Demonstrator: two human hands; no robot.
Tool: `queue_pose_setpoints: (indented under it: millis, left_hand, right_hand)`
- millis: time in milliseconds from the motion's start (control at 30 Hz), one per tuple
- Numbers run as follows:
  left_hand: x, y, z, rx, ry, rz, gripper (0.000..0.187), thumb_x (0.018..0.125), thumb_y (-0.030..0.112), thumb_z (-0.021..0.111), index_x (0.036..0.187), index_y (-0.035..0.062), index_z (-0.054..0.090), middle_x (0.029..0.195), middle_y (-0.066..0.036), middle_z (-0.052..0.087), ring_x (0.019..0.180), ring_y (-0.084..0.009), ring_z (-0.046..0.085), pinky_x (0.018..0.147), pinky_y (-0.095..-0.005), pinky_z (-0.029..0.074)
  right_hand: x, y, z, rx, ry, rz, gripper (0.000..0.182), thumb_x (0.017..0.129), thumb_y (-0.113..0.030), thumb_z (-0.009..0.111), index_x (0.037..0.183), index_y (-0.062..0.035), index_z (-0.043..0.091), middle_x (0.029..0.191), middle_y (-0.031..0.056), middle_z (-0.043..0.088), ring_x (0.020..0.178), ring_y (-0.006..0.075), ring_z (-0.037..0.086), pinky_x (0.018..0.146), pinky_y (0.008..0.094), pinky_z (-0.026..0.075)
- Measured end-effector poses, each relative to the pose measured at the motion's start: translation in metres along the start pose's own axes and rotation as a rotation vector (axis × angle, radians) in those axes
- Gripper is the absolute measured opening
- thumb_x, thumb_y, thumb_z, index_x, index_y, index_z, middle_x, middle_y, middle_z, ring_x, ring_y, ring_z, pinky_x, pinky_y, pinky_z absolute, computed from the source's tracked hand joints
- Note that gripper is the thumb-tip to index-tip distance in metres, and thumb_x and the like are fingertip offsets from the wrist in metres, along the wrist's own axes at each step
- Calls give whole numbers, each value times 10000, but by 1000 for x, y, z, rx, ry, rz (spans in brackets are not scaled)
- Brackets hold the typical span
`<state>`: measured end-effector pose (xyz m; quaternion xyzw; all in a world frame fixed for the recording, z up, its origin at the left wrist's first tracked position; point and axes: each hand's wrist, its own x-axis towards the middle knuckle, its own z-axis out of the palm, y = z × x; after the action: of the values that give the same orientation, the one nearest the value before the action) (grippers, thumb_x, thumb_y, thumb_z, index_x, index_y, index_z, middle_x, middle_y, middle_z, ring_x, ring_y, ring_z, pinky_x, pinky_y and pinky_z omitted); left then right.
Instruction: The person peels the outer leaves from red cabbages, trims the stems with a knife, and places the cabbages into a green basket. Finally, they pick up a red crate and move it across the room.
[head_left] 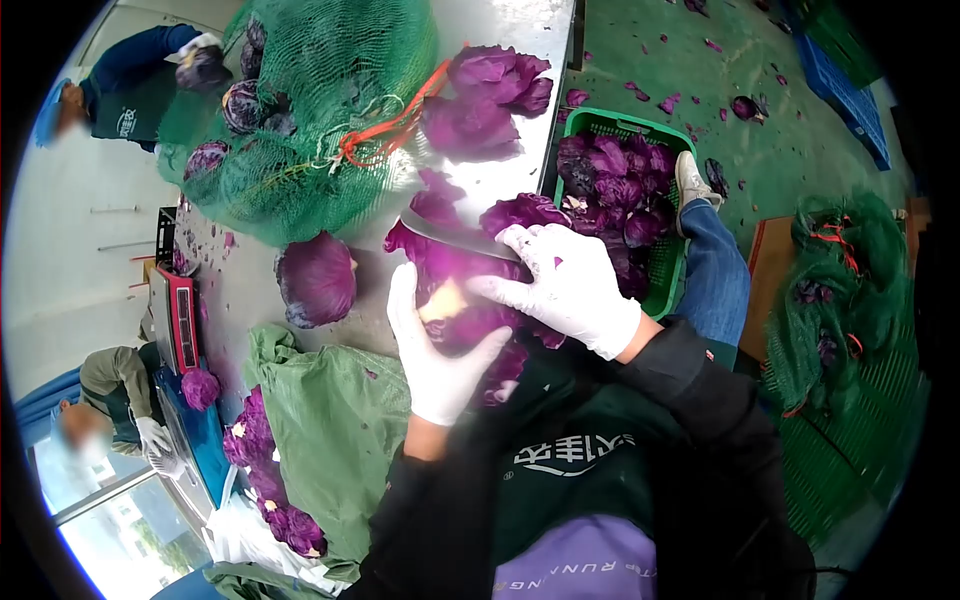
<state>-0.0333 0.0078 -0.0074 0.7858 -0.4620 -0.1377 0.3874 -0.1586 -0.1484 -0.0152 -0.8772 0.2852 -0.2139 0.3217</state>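
Observation:
My right hand, in a white glove, is closed on a knife whose curved blade points left across a purple cabbage. My left hand, also gloved, grips the cabbage from its lower left, thumb and fingers spread around it. The pale core of the cabbage shows between the hands. Part of the handle is hidden under my right fingers. A loose purple leaf lies left of my hands on the metal table. More loose leaves lie beyond the cabbage.
A green net bag of cabbages, tied with orange cord, covers the table's far left. A green crate full of purple leaves stands at right. A green sack lies near my left arm. Two other people work at left.

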Motion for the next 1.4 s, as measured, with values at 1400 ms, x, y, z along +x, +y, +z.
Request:
queue_pose_setpoints:
  millis: [1400]
  left_hand:
    - [14,24,9,168,-57,78,1115,625,277,916,1482,-53,284,1487,-290,336,1378,-422,360,1149,-484,304]
  right_hand:
    - [13,117,22,-259,262,-101,397,1052,-322,402,1294,-72,595,891,110,701,717,280,683,700,384,546]
